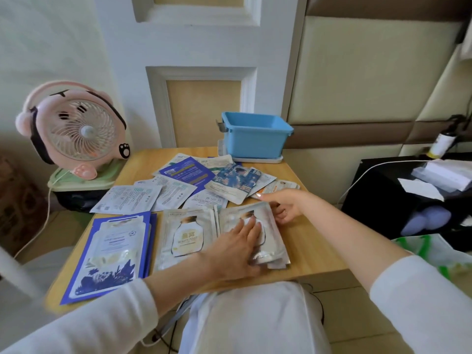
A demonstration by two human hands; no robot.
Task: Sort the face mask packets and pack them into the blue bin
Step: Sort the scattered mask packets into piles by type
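Taking the wooden table [314, 251] as the clock face, with 12 o'clock at its far edge, a pink fan [76, 129] stands off the table at 10 o'clock on a green stand [76, 181]. At 3 o'clock, beside the table, is a black cabinet [383, 195] with a white cable [370, 172] running over it and a bottle [443, 141] behind.

The blue bin [255, 135] sits at 1 o'clock on the far edge, upright on a white tray [258, 159], with nothing showing above its rim. Between the bin and the near stacks, from 11 to 1 o'clock, the loose packets [204, 180] lie fanned and overlapping, so they cover the tabletop in front of the bin.

3 sorted piles lie along the near edge. The blue-bordered stack [112, 251] is at 7 o'clock, the middle silver stack [187, 236] at 6 o'clock just beside it, and the right silver stack [273, 241] at 5 o'clock, its left edge touching or overlapping the middle one.

Both hands are on the right silver stack. The left hand [237, 249] comes in from 7 o'clock in a white sleeve, palm down, fingers straight and close together, pressing flat on the top packet and gripping nothing. The right hand [283, 204] reaches in from 4 o'clock to the stack's far right corner. Its thumb stretches along the far edge and its fingers curl in against the corner, holding the packets there.
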